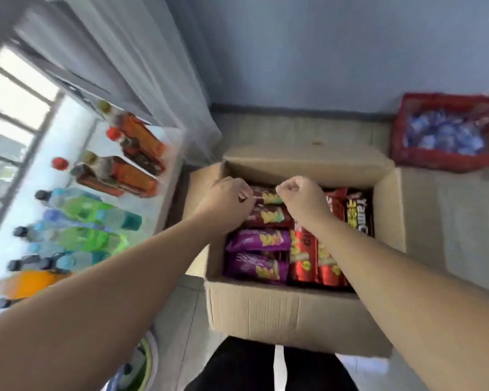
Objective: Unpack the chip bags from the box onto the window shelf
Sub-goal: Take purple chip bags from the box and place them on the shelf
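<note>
Both hands reach into the open cardboard box [280, 311] on the floor: the left hand [228, 194] and right hand [302, 198], fingers curled tight, pinch the top edge of a dark red chip bag [267, 198] at the far left. More bags pack the box. The window shelf [164, 153] at left holds bottles [91, 221], leaving little bare room.

A pale blue-grey wall [336, 52] runs down to a dark skirting strip [294, 110], and below it lies a floor [449, 221] of light grey tiles. On the left, bright daylight pours through a barred window [17, 108], with a sheer white curtain [153, 66] hanging beside it. A red plastic crate [401, 153] sits on the floor against the wall.
</note>
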The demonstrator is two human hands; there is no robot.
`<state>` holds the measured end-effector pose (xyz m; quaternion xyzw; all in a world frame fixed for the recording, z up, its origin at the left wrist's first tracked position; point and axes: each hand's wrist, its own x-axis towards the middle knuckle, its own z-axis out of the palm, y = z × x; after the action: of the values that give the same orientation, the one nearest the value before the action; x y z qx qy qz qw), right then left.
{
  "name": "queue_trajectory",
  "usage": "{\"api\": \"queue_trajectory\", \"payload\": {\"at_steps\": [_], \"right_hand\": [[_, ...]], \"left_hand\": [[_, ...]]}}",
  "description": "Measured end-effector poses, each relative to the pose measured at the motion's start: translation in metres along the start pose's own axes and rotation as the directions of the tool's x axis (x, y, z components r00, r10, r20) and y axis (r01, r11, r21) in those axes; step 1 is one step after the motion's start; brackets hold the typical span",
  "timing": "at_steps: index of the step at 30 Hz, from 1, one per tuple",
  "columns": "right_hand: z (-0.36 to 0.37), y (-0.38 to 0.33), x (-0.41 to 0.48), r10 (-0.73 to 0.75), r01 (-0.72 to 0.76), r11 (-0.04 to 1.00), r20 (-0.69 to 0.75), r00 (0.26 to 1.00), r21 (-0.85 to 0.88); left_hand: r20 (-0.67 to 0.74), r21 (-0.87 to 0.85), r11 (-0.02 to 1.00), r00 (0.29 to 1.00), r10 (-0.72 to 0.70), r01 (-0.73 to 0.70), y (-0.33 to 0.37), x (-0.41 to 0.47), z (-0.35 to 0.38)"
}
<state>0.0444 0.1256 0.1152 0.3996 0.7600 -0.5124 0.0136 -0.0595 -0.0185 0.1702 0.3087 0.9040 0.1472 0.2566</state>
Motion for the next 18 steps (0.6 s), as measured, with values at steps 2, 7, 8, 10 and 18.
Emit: {"api": "queue_trajectory", "payload": {"at_steps": [2,7,8,10,18], "right_hand": [[0.011,0.048,0.004,0.087,-0.087,0.996,0.003,0.996,-0.003],[0.044,0.145,0.004,0.267,-0.267,0.964,0.03,0.963,0.005],[0.05,0.159,0.004,0.288,-0.288,0.958,0.028,0.957,0.0],[0.062,0.182,0.006,0.318,-0.317,0.948,0.024,0.948,-0.016],[0.109,0.208,0.029,0.284,-0.265,0.952,0.114,0.952,-0.154]], "left_hand": [[0.111,0.03,1.0,0.994,-0.003,0.0,-0.011,0.015,0.041],[0.301,0.007,0.998,0.951,-0.065,0.066,-0.043,0.043,0.133],[0.32,-0.006,0.994,0.942,-0.099,0.107,-0.049,0.046,0.149],[0.342,-0.007,0.979,0.92,-0.191,0.205,-0.063,0.047,0.179],[0.412,-0.043,0.874,0.805,-0.426,0.485,-0.111,0.04,0.247]]}}
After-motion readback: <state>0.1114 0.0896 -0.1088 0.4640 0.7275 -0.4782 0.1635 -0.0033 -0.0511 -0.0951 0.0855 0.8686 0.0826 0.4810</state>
